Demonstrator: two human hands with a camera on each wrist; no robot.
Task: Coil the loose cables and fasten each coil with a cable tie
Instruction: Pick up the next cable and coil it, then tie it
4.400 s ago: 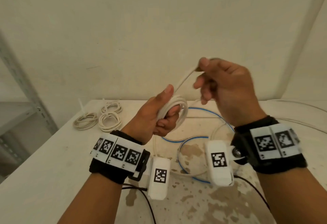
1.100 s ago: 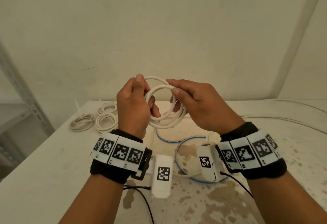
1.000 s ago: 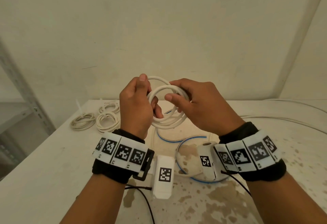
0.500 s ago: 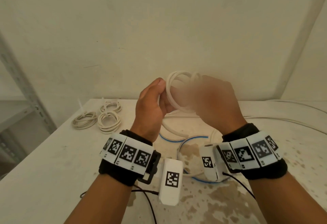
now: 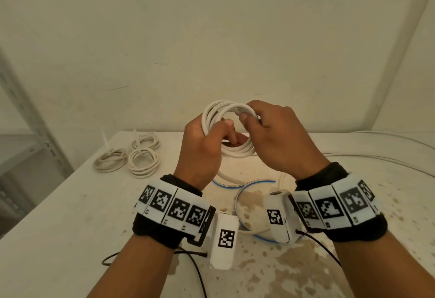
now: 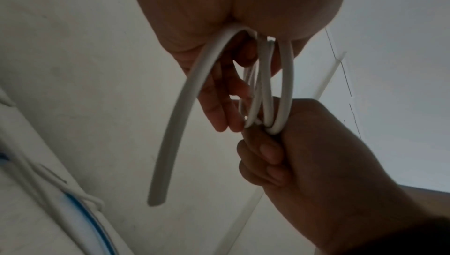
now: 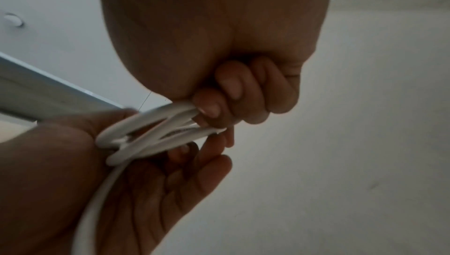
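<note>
Head view is showing a white coil (image 5: 229, 128) of cable being held up in the air above the table (image 5: 70, 215), in the middle of the picture. The left hand (image 5: 202, 151) is gripping the coil at its 9 o'clock side, with the fingers curling around the loops. The right hand (image 5: 270, 137) is pinching the coil at its 3 o'clock side, with the thumb pressing on the top loop. In the left wrist view, a loose end (image 6: 175, 124) of the same cable is hanging down out of the left hand, and the right hand (image 6: 316, 153) is clutching the far side of the loops. In the right wrist view, the right fingers (image 7: 219, 105) are squeezing the loops (image 7: 155, 134) flat together.

Under the hands, a white cable (image 5: 236, 206) and a blue cable (image 5: 259, 181) are lying loose on the stained table. At 10 o'clock from the hands, well apart, three done coils (image 5: 127, 159) are lying flat on the table, close to each other. A cable tie (image 5: 104, 139) is sticking up just behind them. A grey metal shelf (image 5: 21, 109) is standing at 9 o'clock, beside the table. More white cables (image 5: 376, 163) are running along the table at 3 o'clock.
</note>
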